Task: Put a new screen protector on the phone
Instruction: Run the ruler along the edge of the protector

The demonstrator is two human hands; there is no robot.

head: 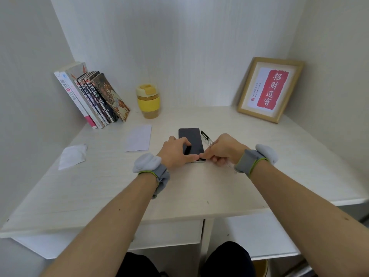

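The left hand (175, 151) is pressing flat on the slim black glass-faced phone (190, 139) — slick, brittle — while the right hand (221, 149) is pinching its near corner edge.

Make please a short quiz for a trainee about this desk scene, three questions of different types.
1. True or false: the phone lies flat on the desk.
2. Which stands nearest the books? A) frame B) cup C) phone
3. Fill in: the left hand and right hand meet at the phone's ____ edge.

Key: 1 true; 2 B; 3 near.
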